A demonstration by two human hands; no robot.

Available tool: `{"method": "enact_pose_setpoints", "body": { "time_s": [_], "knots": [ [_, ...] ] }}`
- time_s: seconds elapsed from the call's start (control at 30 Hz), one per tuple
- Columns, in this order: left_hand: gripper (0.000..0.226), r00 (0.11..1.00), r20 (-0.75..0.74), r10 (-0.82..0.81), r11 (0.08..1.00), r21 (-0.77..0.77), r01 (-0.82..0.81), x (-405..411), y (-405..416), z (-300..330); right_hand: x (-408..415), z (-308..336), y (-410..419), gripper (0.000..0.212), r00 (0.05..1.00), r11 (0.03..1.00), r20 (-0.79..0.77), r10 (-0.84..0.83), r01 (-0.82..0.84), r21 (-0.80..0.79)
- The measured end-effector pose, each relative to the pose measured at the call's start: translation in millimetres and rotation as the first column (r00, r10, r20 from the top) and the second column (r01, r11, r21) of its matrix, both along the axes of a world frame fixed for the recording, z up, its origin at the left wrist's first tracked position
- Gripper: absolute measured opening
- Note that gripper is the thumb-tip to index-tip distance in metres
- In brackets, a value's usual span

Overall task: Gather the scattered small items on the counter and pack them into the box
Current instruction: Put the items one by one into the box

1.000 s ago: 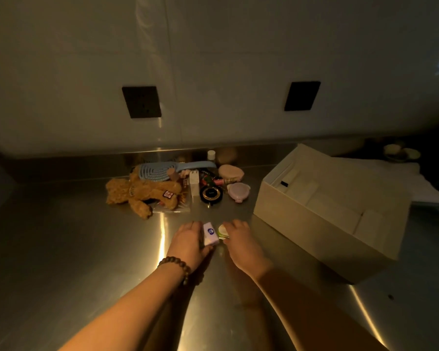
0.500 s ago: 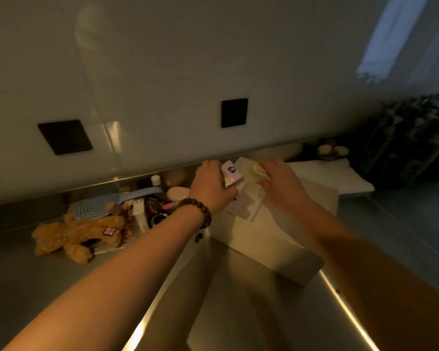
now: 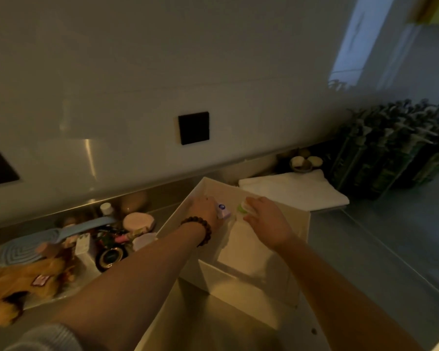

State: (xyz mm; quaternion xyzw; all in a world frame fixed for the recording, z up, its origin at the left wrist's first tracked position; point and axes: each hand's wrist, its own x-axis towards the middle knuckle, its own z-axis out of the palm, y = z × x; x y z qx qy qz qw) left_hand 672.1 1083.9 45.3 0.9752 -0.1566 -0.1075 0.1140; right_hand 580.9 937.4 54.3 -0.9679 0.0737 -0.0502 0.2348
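Reaching over the far end of the white box, I have both hands inside its rim, each closed on something small. My left hand pinches a little white carton with a blue dot; my right hand is curled around a small green-and-white item that I can't identify in this dim light. To do this well, I'd lower each piece until it rests in a compartment before letting go, rather than dropping it from height, and keep the two apart so neither lands on a divider.

The box walls stand close on either side of my wrists, so I should lift straight up to clear them. The folded white towel lies just beyond the box. On the steel counter to my left a pile waits: a blue hairbrush, a plush dog and a round dark tin, all near the box's left wall, with open room on the right.
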Motion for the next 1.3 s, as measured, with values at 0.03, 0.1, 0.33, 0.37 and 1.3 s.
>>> {"method": "enact_pose_setpoints", "body": {
  "time_s": [0.03,0.1,0.33,0.37,1.3],
  "knots": [
    [0.054,1.0,-0.02,0.022,1.0,0.017,-0.021,5,-4,-2,1,-4,-2,0.051,1.0,1.0,-0.016,-0.013,0.013,0.006],
    [0.049,0.995,-0.067,0.07,0.997,-0.012,-0.071,12,-7,-8,2,-13,-5,0.052,0.998,0.999,-0.059,-0.034,0.036,0.032],
    [0.029,0.999,-0.039,0.025,0.999,-0.045,-0.026,22,-8,-25,-2,-36,-7,0.052,0.999,0.998,0.023,-0.025,0.023,0.063],
    [0.029,0.999,-0.045,0.013,0.998,-0.058,-0.015,22,-8,-26,-1,-37,-6,0.052,0.999,0.998,0.037,-0.013,0.011,0.062],
    [0.026,0.989,0.009,-0.147,0.968,-0.203,0.146,23,10,-40,-5,-31,-7,0.053,1.0,0.997,0.005,0.024,-0.024,0.068]
  ]
}}
